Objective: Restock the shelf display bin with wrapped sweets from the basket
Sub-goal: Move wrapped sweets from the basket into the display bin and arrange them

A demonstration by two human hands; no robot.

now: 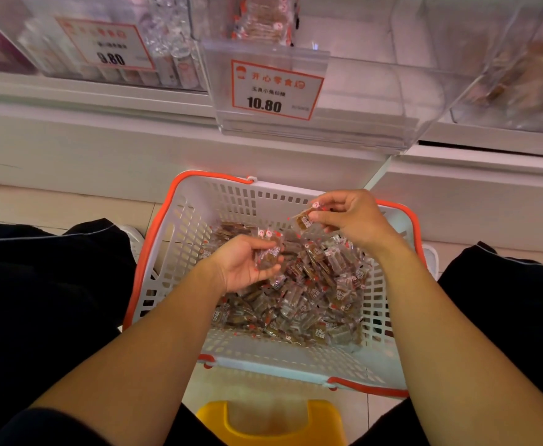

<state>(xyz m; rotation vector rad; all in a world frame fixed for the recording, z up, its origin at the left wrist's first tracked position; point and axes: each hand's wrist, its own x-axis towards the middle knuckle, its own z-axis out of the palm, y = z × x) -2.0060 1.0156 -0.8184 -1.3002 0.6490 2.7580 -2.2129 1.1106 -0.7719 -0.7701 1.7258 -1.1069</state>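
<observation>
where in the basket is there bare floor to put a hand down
Bare mesh floor shows in the basket along its near wall and in the far-left corner. The wrapped sweets crowd the middle and right. The left hand and right hand, each holding sweets, hover over the pile.

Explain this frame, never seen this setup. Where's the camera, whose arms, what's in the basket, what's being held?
There is no robot here. One wide-angle camera sits on a person's head, looking forward and down, so the two bare arms are the wearer's own. A white basket with an orange rim stands on the floor between the knees, holding a heap of wrapped sweets. The left hand holds a few sweets in its curled fingers. The right hand pinches one sweet above the heap. Above hangs a clear display bin with a price tag reading 10.80. A yellow stool shows at the bottom edge.
</observation>
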